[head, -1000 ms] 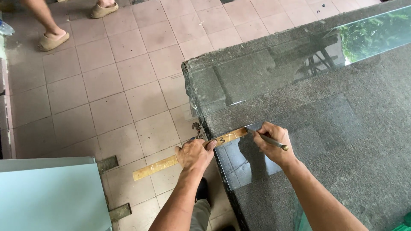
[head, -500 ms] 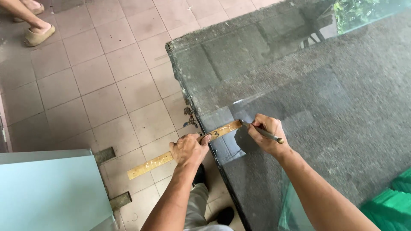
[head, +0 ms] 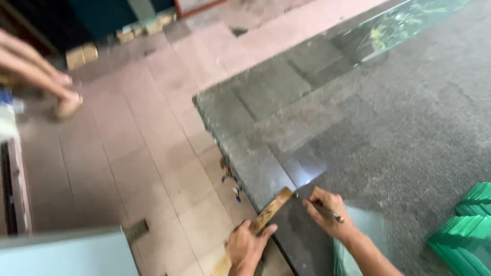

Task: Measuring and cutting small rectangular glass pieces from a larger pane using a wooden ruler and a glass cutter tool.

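Landmark: the glass sheet is laid on the grey worktop.
Left hand: closed on a wooden ruler, which is pressed across the glass sheet's near edge.
Right hand: closed around a thin pen-like tool, tip on the glass just beside the ruler's far end.
Green stack: well right of the glass corner.

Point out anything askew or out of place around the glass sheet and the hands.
The wooden ruler lies slanted, one end on the glass sheet, the rest overhanging the tiled floor, under the left hand. Small bits, too blurred to identify, lie below the glass edge.
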